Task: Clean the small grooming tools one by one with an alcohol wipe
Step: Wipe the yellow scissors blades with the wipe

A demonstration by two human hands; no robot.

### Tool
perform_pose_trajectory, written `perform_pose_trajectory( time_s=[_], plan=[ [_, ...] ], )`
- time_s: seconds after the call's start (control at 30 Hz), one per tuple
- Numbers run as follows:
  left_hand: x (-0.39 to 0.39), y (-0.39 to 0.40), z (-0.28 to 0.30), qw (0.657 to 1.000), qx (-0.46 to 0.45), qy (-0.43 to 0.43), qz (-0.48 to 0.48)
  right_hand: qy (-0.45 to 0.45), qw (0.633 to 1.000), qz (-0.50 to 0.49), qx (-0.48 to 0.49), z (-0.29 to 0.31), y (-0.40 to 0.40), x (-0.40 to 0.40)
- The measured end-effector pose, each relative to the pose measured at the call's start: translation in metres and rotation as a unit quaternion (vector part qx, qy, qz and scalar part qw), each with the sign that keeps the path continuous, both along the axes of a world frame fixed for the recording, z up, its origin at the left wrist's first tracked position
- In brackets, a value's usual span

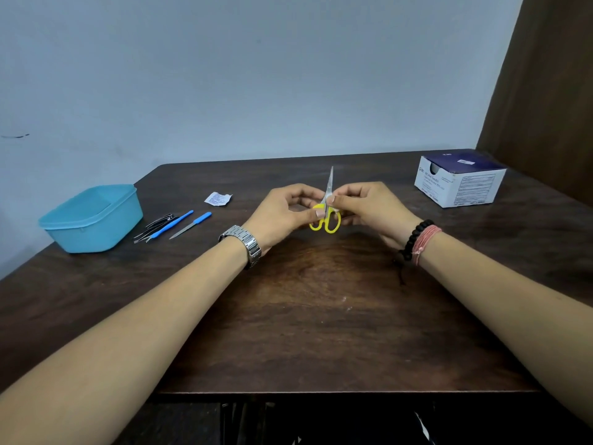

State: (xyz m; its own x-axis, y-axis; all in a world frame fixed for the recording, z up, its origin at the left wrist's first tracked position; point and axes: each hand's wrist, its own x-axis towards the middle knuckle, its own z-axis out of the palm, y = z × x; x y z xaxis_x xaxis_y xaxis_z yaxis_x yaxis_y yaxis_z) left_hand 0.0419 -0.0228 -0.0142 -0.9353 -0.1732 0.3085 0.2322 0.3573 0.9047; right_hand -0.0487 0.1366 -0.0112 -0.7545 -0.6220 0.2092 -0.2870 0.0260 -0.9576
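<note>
Both hands meet above the table (321, 316): left hand (282, 213) pinches the yellow-handled scissors (325, 216) upright, blades closed; right hand (365, 203) pinches the blade base, apparently through a wipe, barely visible. Remaining tools (167, 226) lie beside the blue container (93, 216).

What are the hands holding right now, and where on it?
Small yellow-handled scissors, blades up. The left hand grips the handle loops; the right hand pinches the blades' base. A wipe cannot be told.
</note>
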Motion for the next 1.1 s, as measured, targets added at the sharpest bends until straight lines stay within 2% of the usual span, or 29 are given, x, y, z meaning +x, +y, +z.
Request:
perform_pose_trajectory(
  time_s=[0.27, 0.47, 0.63, 0.8, 1.1],
  plan=[
    [0.0, -0.003, 0.001, 1.0, -0.015, 0.004, 0.005, 0.048, 0.998, -0.019, 0.039, 0.001, -0.002, -0.004],
    [0.002, -0.01, 0.006, 0.994, -0.083, 0.017, 0.063, 0.094, 0.992, -0.014, 0.078, 0.002, 0.003, -0.004],
    [0.003, -0.009, 0.004, 0.994, -0.086, 0.011, 0.068, 0.078, 0.996, 0.008, 0.052, 0.0, 0.004, -0.004],
    [0.001, -0.006, 0.001, 0.988, -0.139, 0.002, 0.072, 0.086, 0.994, 0.046, 0.039, 0.0, 0.004, 0.0],
    [-0.001, -0.011, 0.001, 0.99, -0.098, 0.014, 0.098, 0.104, 0.99, 0.06, 0.074, -0.002, 0.003, -0.001]
  ],
)
